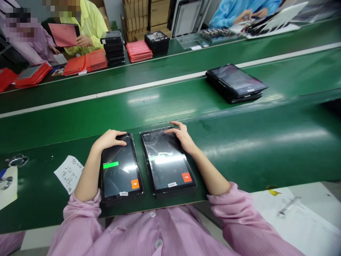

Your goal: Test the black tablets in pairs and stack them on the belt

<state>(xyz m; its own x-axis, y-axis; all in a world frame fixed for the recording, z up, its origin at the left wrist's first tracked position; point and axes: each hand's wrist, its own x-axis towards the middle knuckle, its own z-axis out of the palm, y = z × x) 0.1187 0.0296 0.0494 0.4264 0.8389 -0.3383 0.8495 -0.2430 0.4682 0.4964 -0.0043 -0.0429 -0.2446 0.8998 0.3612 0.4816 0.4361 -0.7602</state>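
Note:
Two black tablets lie side by side on the green work surface in front of me. The left tablet (121, 170) shows a green bar and an orange square on its screen. The right tablet (167, 161) shows an orange square near its lower corner. My left hand (109, 139) rests on the far top edge of the left tablet, fingers curled over it. My right hand (181, 135) lies on the top right corner of the right tablet with its fingers spread and touching the screen.
A stack of black tablets (236, 83) sits on the green conveyor belt (80, 117) to the far right. A handwritten paper note (68, 173) lies left of my arm. Across the belt, people handle red sleeves (85, 62) beside stacked black trays (113, 46).

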